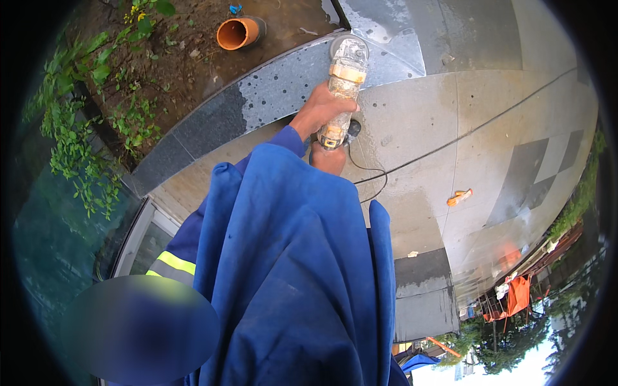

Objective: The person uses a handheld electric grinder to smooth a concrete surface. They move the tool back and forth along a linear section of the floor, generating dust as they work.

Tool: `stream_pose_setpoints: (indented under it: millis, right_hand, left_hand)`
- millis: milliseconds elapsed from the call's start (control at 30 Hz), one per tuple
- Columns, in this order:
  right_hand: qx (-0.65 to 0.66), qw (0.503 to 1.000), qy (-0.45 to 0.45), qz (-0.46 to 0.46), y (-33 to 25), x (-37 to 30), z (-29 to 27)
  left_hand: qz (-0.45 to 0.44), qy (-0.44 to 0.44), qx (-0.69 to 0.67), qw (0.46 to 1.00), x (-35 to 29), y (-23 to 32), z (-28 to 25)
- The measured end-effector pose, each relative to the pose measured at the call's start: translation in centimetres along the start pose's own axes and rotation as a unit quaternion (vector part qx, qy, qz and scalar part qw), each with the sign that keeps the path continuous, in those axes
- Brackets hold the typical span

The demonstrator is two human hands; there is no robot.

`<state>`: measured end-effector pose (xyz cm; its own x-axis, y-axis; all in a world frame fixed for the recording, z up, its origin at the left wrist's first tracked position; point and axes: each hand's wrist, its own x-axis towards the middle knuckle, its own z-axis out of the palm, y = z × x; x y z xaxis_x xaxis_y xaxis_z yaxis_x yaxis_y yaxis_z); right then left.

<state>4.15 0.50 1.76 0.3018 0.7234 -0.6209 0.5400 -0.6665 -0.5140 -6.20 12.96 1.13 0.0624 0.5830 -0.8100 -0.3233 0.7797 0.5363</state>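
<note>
A dust-covered angle grinder (348,72) is held in both my hands, its head over the corner of a grey stone coping slab (283,87). My left hand (320,110) wraps round the middle of its body. Behind it, my right hand (329,159) is closed on the rear end, with its fingers partly hidden. A black cord (380,174) trails close by the rear of the tool. Pale and dark wet patches mark the slab. Blue cloth (290,257) fills the foreground and hides most of my right arm.
An orange pipe end (237,33) stands in the soil bed (187,58) beyond the coping, near green plants (80,154). A long cable (476,125) crosses the wet paving (412,138). An orange-and-white glove (459,197) lies to the right.
</note>
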Motion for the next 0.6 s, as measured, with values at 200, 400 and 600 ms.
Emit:
stream_pose_setpoints:
  millis: [200, 400, 600]
  right_hand:
    - [0.022, 1.000, -0.005, 0.003, -0.2, -0.2, 0.0]
    - [0.033, 0.999, -0.008, 0.023, -0.2, -0.1, -0.2]
    - [0.034, 0.999, 0.004, 0.003, -1.2, 0.0, 0.1]
  left_hand:
    - [-0.021, 0.022, 0.017, 0.999, -0.3, 0.7, 0.0]
    - [0.003, 0.007, -0.004, 1.000, 0.2, -0.2, 0.0]
    - [0.017, 0.019, 0.013, 1.000, 0.1, 0.4, -0.3]
